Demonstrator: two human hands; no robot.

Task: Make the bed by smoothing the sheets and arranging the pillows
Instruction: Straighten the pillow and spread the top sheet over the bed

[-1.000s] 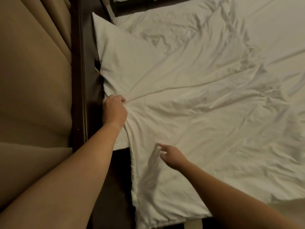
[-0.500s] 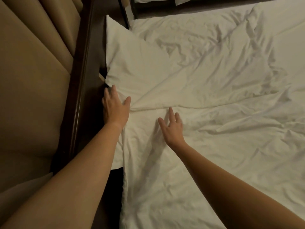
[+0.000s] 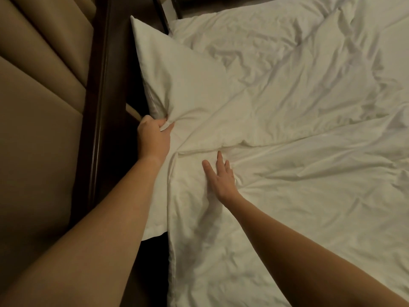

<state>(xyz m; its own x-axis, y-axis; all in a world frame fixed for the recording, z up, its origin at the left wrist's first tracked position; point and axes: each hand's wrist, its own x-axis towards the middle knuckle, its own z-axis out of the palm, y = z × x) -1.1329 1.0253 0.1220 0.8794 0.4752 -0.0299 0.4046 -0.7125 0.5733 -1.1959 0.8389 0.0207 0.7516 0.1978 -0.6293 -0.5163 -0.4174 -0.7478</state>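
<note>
The left hand (image 3: 155, 138) grips a pillow (image 3: 177, 85) corner beside the headboard (image 3: 97, 107), the right hand (image 3: 221, 176) presses flat, fingers spread, on the rumpled white sheet (image 3: 309, 173) (smoothing looks barely begun).

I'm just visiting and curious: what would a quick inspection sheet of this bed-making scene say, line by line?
Surface: white sheet, heavily wrinkled across the bed.
Job's things: white pillow beside the headboard, partly overlapped by the sheet.
Clutter: nothing seen.
Hands: left hand grips bunched pillow fabric; right hand lies flat on the sheet.
Cables: nothing seen.
Surroundings: tan padded headboard, dark wooden frame.
</note>
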